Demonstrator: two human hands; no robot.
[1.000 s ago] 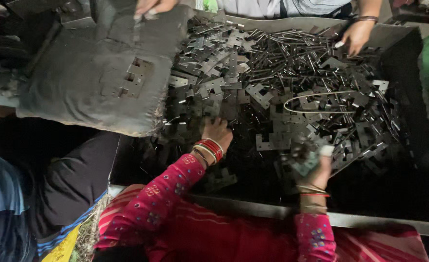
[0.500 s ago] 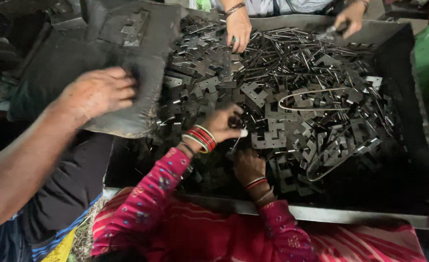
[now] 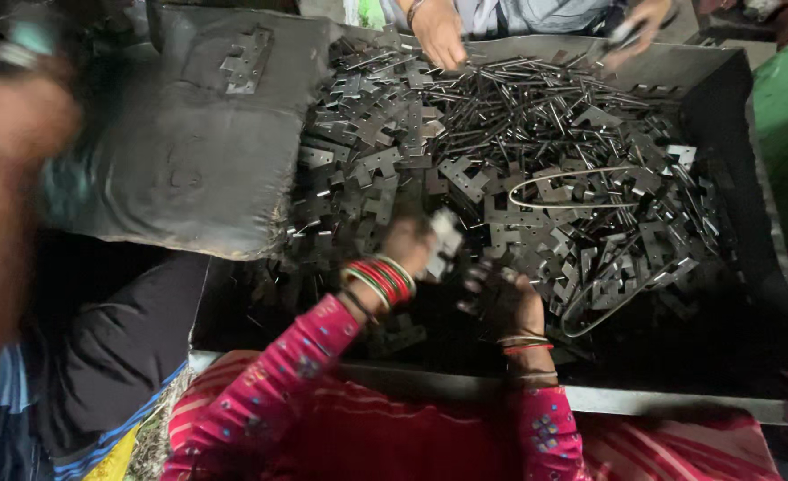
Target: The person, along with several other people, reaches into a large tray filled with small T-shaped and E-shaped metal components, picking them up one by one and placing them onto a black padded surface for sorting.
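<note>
since half a second ago both hands drew closer. left hand [image 3: 407, 245] pinches a stamped metal plate [image 3: 445, 242]; right hand [image 3: 510, 298] curled, grip unclear. keep plate flat.

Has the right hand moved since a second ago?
Yes. The right hand has come left along the tray's near rim, to sit beside the left hand with its metal plate.

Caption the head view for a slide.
Left hand lifts a metal piece beside the right hand over a tray of stamped parts.
</note>
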